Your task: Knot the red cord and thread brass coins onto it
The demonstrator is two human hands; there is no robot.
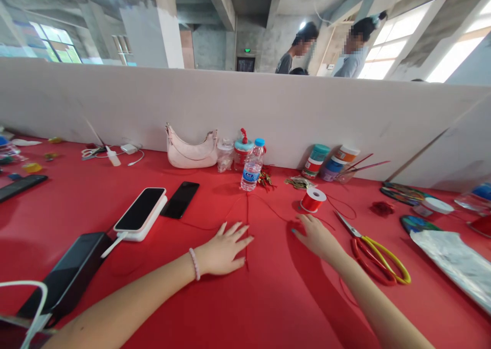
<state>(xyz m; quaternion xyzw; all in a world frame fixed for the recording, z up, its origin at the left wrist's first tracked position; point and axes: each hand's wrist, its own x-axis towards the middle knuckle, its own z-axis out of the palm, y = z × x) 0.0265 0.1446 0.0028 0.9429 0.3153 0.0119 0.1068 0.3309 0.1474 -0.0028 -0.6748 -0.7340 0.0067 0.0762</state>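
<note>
My left hand lies palm down on the red tabletop, fingers spread, with a beaded bracelet at its wrist. Its fingertips reach a red cord that runs straight toward the water bottle. My right hand is low over the table, fingers stretched out and thumb apart, with nothing visibly held. A thin strand of cord passes by its fingertips. Just beyond them stands a spool of red cord. Scissors with one red and one yellow handle lie to its right, blades slightly apart.
Left are a black phone, a white-cased phone and a black device. A pink handbag, paint jars and brushes stand along the white partition. A silver packet lies right. Two people are beyond.
</note>
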